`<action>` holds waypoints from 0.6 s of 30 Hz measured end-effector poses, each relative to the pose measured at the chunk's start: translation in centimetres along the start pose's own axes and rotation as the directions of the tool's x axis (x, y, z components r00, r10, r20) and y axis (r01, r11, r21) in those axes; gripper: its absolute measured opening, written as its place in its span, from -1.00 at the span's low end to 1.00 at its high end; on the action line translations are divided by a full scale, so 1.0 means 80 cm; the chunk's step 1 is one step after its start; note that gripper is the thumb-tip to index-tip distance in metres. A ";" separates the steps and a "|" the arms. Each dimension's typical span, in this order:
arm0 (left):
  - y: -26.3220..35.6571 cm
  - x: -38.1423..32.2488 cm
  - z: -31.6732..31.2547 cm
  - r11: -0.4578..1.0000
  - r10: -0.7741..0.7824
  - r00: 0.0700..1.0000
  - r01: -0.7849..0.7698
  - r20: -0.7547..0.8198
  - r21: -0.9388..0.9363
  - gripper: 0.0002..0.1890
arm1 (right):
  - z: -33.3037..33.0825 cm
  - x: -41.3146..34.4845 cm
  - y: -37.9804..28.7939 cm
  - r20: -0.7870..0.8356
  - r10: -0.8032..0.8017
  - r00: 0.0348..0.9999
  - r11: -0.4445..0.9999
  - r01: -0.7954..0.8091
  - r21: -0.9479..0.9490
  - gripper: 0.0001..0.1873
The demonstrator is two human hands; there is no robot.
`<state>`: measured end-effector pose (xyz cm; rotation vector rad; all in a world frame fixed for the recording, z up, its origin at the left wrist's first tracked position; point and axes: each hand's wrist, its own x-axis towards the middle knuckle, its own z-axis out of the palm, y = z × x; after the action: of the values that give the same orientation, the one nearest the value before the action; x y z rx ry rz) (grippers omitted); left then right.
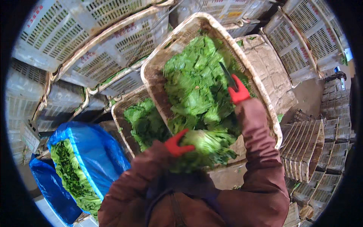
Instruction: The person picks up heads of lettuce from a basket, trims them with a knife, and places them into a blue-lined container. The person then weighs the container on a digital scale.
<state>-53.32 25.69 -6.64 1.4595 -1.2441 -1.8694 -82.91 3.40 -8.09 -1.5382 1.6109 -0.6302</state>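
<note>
My left hand (178,144), in a red glove, grips a head of leafy lettuce (208,142) at its pale base, close to my body. The leaves fan out to the right over the near end of a dirty white plastic crate (147,71). My right hand (239,90), also red-gloved, is closed around a knife (227,73) whose dark blade points up and to the left. It hovers above the right part of the crate. Below the blade, loose green lettuce leaves (192,73) fill much of the crate. The knife's handle is hidden in my fist.
A second crate (129,142) with greens sits under the first, to the left. At lower left, blue plastic film (96,153) lines a container of packed lettuce (68,173). Stacked crates (113,51) wall the far side. Nested crates (303,150) lie at right, near brown sacking (263,65).
</note>
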 end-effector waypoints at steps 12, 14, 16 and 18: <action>-0.098 -0.054 0.001 0.973 -0.198 0.848 0.111 -0.492 -0.201 -0.13 | 0.041 0.165 -0.068 0.030 -0.214 0.976 0.968 0.216 -0.127 -0.48; -0.093 -0.042 0.001 0.972 -0.204 0.849 0.114 -0.488 -0.208 -0.14 | 0.050 0.092 -0.087 0.166 -0.411 0.896 0.869 0.440 -0.225 -0.61; -0.083 -0.023 -0.003 0.993 -0.117 0.866 0.093 -0.486 -0.072 -0.15 | 0.047 0.038 -0.096 0.465 -0.294 0.835 0.954 0.285 0.093 -0.71; -0.075 -0.008 -0.006 0.996 -0.076 0.881 0.048 -0.466 -0.071 -0.11 | 0.038 0.026 -0.091 0.491 -0.165 0.855 0.985 0.114 0.132 -0.64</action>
<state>-51.65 28.89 -11.47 1.7984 -0.9079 -1.4443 -76.09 0.95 -4.30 -1.5918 1.0653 -0.3359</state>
